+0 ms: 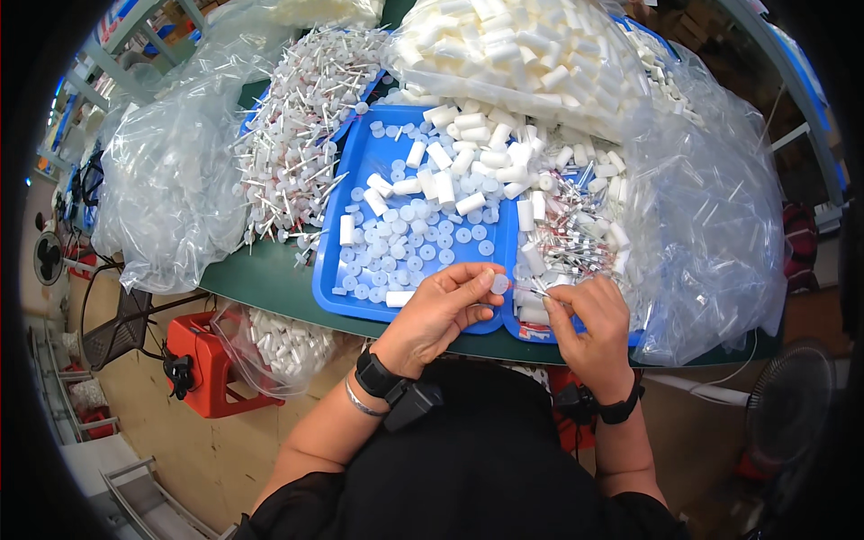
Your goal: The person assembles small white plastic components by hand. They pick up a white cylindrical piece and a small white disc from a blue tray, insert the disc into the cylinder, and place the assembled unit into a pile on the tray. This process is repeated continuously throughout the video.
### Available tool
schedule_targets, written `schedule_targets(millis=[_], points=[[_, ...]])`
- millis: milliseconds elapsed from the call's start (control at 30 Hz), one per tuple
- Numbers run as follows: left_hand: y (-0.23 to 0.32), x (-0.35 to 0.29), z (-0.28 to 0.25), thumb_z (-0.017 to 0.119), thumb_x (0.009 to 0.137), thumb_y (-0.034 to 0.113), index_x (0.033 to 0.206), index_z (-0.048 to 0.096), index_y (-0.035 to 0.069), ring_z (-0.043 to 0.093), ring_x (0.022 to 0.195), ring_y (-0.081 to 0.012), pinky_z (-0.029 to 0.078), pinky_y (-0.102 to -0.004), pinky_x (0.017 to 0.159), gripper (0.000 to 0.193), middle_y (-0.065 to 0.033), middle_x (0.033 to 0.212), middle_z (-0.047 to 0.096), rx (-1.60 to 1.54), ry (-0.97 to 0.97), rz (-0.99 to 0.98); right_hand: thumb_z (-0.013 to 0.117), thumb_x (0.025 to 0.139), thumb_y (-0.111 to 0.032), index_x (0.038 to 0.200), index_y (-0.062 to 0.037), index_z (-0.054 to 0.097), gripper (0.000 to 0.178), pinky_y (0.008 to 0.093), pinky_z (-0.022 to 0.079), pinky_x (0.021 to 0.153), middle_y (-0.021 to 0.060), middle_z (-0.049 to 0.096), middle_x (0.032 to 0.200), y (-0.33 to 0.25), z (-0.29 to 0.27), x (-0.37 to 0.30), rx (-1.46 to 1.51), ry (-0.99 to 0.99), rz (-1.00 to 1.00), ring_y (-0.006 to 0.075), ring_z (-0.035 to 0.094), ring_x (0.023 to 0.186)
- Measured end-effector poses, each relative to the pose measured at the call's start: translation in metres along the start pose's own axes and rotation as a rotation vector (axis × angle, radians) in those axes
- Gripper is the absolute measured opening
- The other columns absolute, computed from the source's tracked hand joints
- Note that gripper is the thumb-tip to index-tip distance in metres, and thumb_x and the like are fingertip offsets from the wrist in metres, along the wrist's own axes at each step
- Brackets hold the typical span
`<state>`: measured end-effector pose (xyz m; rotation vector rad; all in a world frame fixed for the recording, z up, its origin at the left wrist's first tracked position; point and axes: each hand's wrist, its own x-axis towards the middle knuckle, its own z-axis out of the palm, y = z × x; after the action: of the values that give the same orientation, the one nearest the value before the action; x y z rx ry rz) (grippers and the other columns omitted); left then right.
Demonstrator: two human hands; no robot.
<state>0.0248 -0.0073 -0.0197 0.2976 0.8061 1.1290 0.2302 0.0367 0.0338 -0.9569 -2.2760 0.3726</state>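
Over the front edge of a blue tray (pixel 328 288), my left hand (pixel 436 310) pinches a small translucent round disc (pixel 499 284) between thumb and fingertips. Close beside it, my right hand (pixel 594 324) grips a thin metallic pin (pixel 533 290), its tip pointing toward the disc. Whether pin and disc touch is too small to tell. Loose translucent discs (pixel 396 243) and white foam-like cylinders (pixel 444 187) lie in the left tray. Under and beyond my right hand, a second blue tray (pixel 525 334) bears a heap of thin metallic pins (pixel 576 225) with more white cylinders.
A pile of white-stemmed pieces with discs (pixel 292 135) lies left of the trays. Behind them sits a big clear bag of white cylinders (pixel 531 45). Crumpled plastic bags (pixel 711 216) flank both sides. Below the green table (pixel 261 283) stands a red stool (pixel 202 360); a fan (pixel 792 396) is at right.
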Motion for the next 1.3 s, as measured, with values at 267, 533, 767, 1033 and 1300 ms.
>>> schedule_targets(millis=[267,533,767,1033,1300], points=[[0.001,-0.001,0.001,0.061,0.093,0.022,0.112,0.06,0.0,0.063,0.082,-0.0093,0.055,-0.0208,0.073,0.029,-0.0043,0.095,0.062,-0.033,-0.05,-0.039,0.069,0.075,-0.003,0.082,-0.0053,0.064,0.009,0.0358,0.039,0.06,0.0051,0.057,0.071,0.002,0.001,-0.002,-0.016,0.0,-0.006,0.024,0.05,0.065],[-0.006,-0.002,0.013,0.061,0.092,0.017,0.114,0.058,-0.002,0.064,0.082,-0.0105,0.055,-0.021,0.075,0.029,-0.0048,0.092,0.064,-0.033,-0.046,-0.027,0.07,0.072,-0.002,0.085,-0.0045,0.065,0.014,0.0353,0.039,0.059,0.0044,0.055,0.07,-0.006,0.0,-0.001,-0.099,-0.03,-0.153,0.0234,0.05,0.063],[-0.019,-0.001,0.014,0.062,0.092,0.016,0.109,0.06,-0.001,0.063,0.082,-0.0099,0.055,-0.0216,0.078,0.025,-0.0035,0.093,0.063,-0.22,-0.071,-0.12,0.067,0.07,0.003,0.089,-0.0022,0.067,0.02,0.0329,0.042,0.052,0.005,0.058,0.072,-0.006,0.009,-0.009,-0.061,0.048,-0.151,0.0216,0.052,0.059],[-0.033,0.0,0.015,0.061,0.093,0.021,0.108,0.061,-0.001,0.062,0.079,-0.0096,0.055,-0.0223,0.075,0.027,-0.0045,0.092,0.064,-0.254,-0.108,-0.148,0.067,0.062,0.002,0.093,-0.0005,0.067,0.031,0.0322,0.042,0.052,0.0052,0.058,0.073,-0.001,0.012,-0.016,-0.168,0.051,-0.282,0.0207,0.052,0.06],[-0.013,0.0,0.013,0.062,0.092,0.024,0.107,0.061,-0.001,0.061,0.075,-0.0078,0.052,-0.0206,0.069,0.029,-0.0012,0.084,0.063,-0.089,0.033,0.026,0.069,0.074,-0.005,0.09,-0.0025,0.067,0.016,0.0373,0.045,0.064,0.0075,0.063,0.078,0.023,-0.01,-0.022,0.021,0.016,-0.01,0.0256,0.056,0.068]])
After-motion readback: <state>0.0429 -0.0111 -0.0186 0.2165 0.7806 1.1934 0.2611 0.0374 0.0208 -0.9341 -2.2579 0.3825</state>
